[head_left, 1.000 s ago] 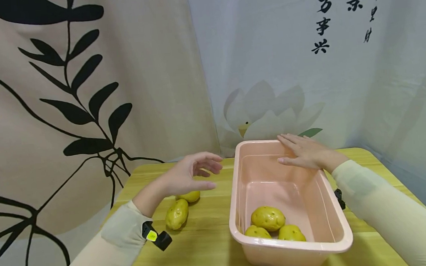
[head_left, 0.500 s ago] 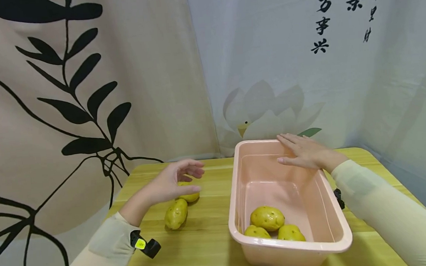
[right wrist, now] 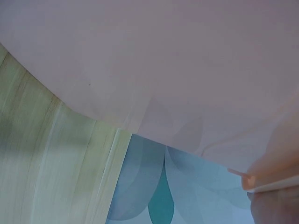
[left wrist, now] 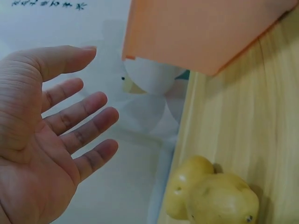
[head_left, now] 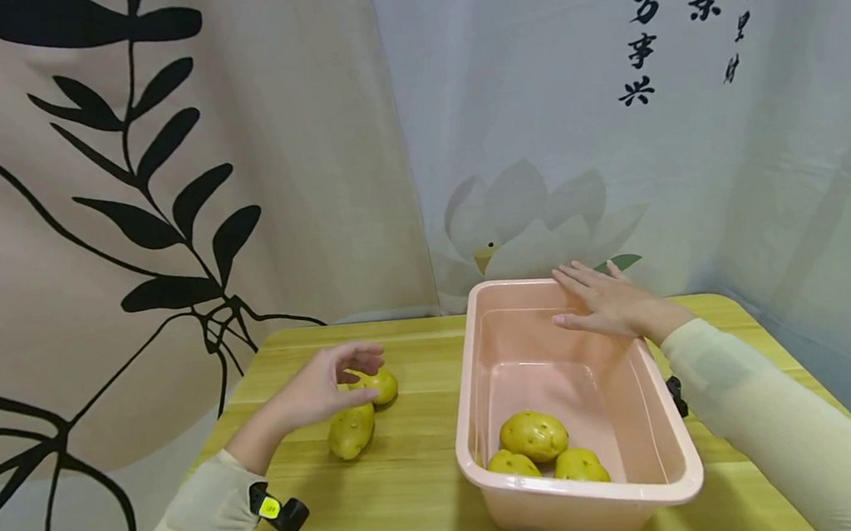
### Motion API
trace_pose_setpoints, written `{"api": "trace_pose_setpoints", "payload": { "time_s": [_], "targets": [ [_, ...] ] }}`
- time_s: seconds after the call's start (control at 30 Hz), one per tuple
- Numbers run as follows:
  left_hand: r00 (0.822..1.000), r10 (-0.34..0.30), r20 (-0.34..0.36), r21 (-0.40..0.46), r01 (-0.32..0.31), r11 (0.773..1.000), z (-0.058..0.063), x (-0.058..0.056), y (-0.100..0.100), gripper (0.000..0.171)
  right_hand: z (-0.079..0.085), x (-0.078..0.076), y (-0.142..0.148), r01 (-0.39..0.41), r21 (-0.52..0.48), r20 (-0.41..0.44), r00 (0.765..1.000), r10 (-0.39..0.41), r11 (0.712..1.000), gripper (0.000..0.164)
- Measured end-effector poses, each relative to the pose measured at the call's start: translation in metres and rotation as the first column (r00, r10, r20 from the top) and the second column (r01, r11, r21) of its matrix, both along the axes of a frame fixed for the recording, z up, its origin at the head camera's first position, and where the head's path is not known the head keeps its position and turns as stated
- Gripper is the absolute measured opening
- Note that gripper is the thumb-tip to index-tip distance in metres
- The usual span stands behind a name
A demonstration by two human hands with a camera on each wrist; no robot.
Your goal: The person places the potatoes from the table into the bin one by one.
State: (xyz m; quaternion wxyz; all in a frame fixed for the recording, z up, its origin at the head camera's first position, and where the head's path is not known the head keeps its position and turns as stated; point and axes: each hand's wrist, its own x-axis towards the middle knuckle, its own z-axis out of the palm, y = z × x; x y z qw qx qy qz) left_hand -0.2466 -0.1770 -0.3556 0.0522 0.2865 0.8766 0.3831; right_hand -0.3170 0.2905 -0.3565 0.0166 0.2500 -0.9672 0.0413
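In the head view, my left hand (head_left: 325, 386) is above two potatoes at the table's left, fingers loosely bent, holding nothing. The nearer potato (head_left: 351, 431) and the farther potato (head_left: 382, 385) lie close together, partly covered by the hand. The left wrist view shows this palm (left wrist: 35, 182) with fingers spread, apart from both potatoes. On the far right corner of a pink plastic tub (head_left: 465, 387) rests my right hand (head_left: 608, 301), fingers extended across the rim, thumb on the inner side. Inside the tub, at its near end, sit three potatoes (head_left: 535, 435).
The tub stands on a wood-grain table (head_left: 413, 483), right of the loose potatoes. Behind the table hangs a curtain (head_left: 311, 141) with dark leaf prints and characters. Each wrist carries a small black camera (head_left: 289, 516). Tub wall fills most of the right wrist view.
My left hand has moved left and down, from beside the tub to above the two loose potatoes. My right hand stays on the tub's rim, and the potatoes have not moved.
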Motion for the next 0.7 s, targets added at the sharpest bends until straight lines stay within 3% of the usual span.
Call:
{"api": "trace_pose_setpoints", "payload": {
  "time_s": [0.4,0.7],
  "targets": [
    [0.992,0.129,-0.011,-0.056,-0.129,0.990,-0.032,-0.003,-0.022,0.057,0.001,0.000,-0.002,0.004,0.005,0.000,1.000,-0.004,1.000,0.091],
    [0.963,0.246,-0.107,-0.217,-0.264,0.940,-0.071,-0.008,-0.038,0.062,0.001,0.001,-0.001,0.008,0.001,0.006,1.000,-0.008,1.000,0.091]
  ]
}}
